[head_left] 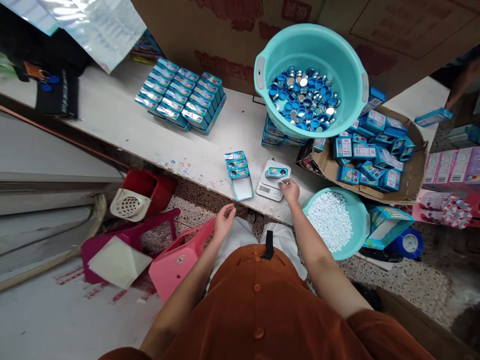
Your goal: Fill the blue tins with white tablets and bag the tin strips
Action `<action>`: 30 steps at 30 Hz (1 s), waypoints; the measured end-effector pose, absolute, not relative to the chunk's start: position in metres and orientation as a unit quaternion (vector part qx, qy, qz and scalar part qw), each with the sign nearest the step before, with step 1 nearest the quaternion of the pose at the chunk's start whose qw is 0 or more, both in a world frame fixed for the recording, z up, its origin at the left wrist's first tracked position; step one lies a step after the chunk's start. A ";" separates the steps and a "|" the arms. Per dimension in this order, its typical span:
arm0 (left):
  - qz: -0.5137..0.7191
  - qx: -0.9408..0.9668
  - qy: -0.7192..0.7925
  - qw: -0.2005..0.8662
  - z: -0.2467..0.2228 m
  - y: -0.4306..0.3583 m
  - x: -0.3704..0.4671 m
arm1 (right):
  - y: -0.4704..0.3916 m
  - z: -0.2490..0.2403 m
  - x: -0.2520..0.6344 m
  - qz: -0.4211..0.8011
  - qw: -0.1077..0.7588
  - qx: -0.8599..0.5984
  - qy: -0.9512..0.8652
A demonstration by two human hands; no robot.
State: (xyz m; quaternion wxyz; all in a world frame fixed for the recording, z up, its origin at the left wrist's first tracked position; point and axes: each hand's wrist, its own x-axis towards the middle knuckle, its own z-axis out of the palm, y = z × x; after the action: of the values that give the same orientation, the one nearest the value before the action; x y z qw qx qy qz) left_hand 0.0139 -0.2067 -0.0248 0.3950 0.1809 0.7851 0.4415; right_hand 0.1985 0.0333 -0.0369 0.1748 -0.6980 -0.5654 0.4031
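Observation:
A small blue box with a round dark window lies on a white digital scale near the table's front edge. My right hand is at the scale's right side, fingers pinched around something small that I cannot make out. Left of the scale is a blue display tray, its near part showing a bare white bottom. Several blue boxes stand in its far part. My left hand hangs in front of the table edge, fingers apart and holding nothing.
A turquoise tub holds many small blue and silver tins. Beside it, a torn carton is full of blue boxes. A turquoise basin with small white pieces sits at right. Filled trays stand back left; a pink stool below.

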 end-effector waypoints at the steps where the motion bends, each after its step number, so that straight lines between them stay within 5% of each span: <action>1: 0.441 0.182 0.786 0.393 -0.025 -0.207 0.014 | 0.033 -0.038 0.198 0.399 0.166 -0.701 -0.568; 6: 0.438 0.178 0.789 0.391 -0.023 -0.209 0.014 | 0.031 -0.034 0.195 0.448 0.228 -0.690 -0.521; 15: 0.443 0.180 0.786 0.392 -0.027 -0.214 0.014 | 0.054 0.012 0.201 0.742 0.422 -0.497 -0.156; 30: 0.440 0.192 0.793 0.375 -0.024 -0.222 0.020 | 0.086 0.024 0.145 0.653 0.520 -0.527 -0.159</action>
State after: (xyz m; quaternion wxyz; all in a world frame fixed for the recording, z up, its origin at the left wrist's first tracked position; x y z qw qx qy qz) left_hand 0.0199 -0.2221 -0.0236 0.3748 0.1916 0.7931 0.4402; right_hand 0.1449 0.0861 0.0241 0.5204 -0.5266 -0.1591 0.6531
